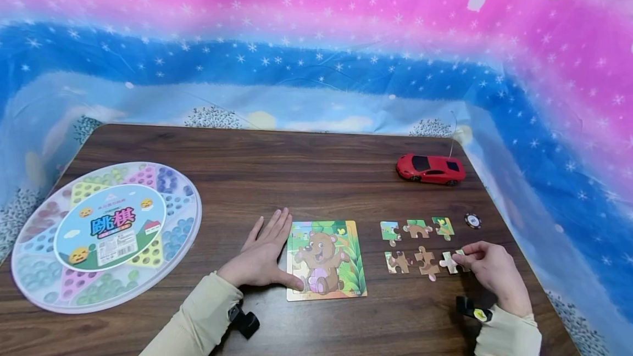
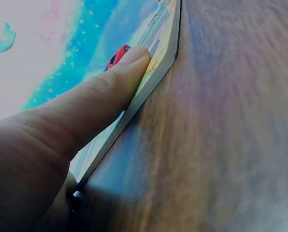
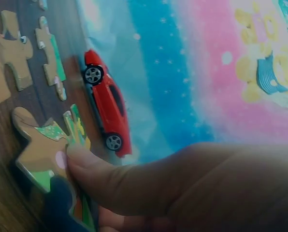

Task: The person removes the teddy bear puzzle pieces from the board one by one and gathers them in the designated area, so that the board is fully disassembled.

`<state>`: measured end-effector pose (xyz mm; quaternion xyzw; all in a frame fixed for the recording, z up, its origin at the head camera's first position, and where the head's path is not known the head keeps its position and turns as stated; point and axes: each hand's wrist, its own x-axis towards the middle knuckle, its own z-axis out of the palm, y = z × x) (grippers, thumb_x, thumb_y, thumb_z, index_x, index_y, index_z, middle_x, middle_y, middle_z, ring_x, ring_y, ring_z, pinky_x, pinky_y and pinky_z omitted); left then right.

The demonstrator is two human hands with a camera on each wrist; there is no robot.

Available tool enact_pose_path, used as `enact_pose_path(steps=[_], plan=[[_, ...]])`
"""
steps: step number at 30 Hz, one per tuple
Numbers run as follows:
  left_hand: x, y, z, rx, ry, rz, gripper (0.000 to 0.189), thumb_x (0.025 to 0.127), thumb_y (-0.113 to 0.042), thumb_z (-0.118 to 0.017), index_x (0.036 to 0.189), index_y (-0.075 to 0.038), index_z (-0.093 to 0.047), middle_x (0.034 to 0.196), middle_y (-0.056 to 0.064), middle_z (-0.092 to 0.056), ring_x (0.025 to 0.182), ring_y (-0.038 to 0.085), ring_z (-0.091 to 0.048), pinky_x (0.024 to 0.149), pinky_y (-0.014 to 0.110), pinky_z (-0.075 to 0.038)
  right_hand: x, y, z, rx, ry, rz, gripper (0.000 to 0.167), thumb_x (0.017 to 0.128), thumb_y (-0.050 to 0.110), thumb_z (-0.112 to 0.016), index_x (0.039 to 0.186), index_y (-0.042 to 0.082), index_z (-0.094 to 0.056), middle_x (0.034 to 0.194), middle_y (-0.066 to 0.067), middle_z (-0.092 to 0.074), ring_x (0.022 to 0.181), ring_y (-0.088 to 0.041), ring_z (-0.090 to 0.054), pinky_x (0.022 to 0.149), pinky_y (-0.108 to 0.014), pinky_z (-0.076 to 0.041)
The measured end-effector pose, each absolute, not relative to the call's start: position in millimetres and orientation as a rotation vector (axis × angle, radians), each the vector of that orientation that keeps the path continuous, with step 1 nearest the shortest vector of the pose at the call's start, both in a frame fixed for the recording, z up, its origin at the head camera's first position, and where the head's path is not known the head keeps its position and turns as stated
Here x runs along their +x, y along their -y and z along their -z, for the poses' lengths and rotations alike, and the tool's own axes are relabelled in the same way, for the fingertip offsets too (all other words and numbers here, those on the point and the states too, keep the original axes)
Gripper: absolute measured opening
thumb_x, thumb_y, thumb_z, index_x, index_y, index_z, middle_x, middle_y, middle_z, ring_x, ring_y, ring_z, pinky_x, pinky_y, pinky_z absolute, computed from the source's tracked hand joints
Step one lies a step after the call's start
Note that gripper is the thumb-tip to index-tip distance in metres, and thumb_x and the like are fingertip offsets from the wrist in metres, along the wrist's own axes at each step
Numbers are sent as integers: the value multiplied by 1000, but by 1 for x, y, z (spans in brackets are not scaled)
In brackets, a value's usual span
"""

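Observation:
My left hand (image 1: pixel 264 257) lies at the left edge of a bear picture puzzle board (image 1: pixel 352 268), fingers spread and straight. In the left wrist view its thumb (image 2: pixel 105 87) rests on the board's near edge. To the right, my right hand (image 1: pixel 494 271) pinches a jigsaw piece (image 1: pixel 448 263) between thumb and fingers. That piece (image 3: pixel 40 157) looks brown and green in the right wrist view. Several other loose pieces lie in two rows beside the board, among them a brown piece (image 1: pixel 427 261) and a green-and-yellow piece (image 1: pixel 443 226).
A Chinese checkers set (image 1: pixel 175 202) in a round clear case lies on the left of the wooden table (image 1: pixel 306 180). A red toy car (image 1: pixel 430 169) stands at the back right. A black-and-white chip (image 1: pixel 472 220) lies beyond my right hand. Patterned cloth (image 1: pixel 296 59) hangs around the table.

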<state>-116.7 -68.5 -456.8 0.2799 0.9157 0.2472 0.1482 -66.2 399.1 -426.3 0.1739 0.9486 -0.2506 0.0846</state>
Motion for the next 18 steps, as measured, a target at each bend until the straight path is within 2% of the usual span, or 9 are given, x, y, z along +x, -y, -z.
enact_pose_path(steps=[10,15,18], plan=[[-117,69,459,817,-2644,-725,135,64,-72,-75,155,-1,-5,162,14,3,148,27,6,116,50,9,-72,-394,433,556,-2814,712,33,91,30,-70,98,-2,-66,80,-5,-67,70,-20,-58,60,-35,-45],[-117,69,460,818,-2640,-728,135,64,-72,-74,155,-1,-5,162,14,4,148,27,6,116,50,9,-73,-392,434,561,-2814,747,23,92,20,-68,96,-2,-67,80,-5,-68,68,-19,-59,57,-33,-43],[-117,69,460,817,-2642,-724,135,64,-73,-73,155,-1,-4,162,14,4,148,27,6,115,51,9,-73,-392,433,553,-2819,757,23,92,21,-68,96,-2,-67,80,-4,-68,66,-18,-58,56,-32,-42]])
